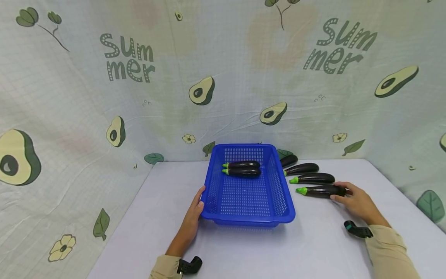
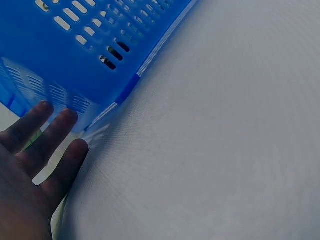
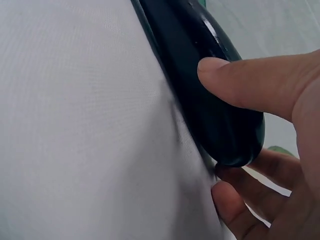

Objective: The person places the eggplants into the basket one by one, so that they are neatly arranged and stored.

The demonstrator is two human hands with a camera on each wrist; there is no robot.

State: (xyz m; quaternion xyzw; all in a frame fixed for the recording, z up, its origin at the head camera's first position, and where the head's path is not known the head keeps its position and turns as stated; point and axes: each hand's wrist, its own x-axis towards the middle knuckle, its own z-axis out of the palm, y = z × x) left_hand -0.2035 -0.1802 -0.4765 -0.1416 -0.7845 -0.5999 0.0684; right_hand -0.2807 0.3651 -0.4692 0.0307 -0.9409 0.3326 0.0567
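My right hand (image 1: 359,202) pinches the blunt end of the nearest eggplant (image 1: 321,191), which lies on the table with its green stem to the left. In the right wrist view the thumb (image 3: 220,75) presses on that eggplant's dark skin (image 3: 200,100), with the other fingers curled at its end. My left hand (image 1: 191,217) touches the left side of a blue plastic basket (image 1: 292,211); in the left wrist view its fingers (image 2: 57,127) reach fairly straight against the perforated wall (image 2: 90,75). Two eggplants (image 1: 242,171) lie side by side inside the basket.
Right of the basket, behind the held eggplant, lie more eggplants (image 1: 315,178), the farthest (image 1: 288,160) partly hidden by the rim. All stand on a white-covered table (image 1: 156,201). A cloth printed with avocados (image 1: 202,91) hangs behind it and along the sides.
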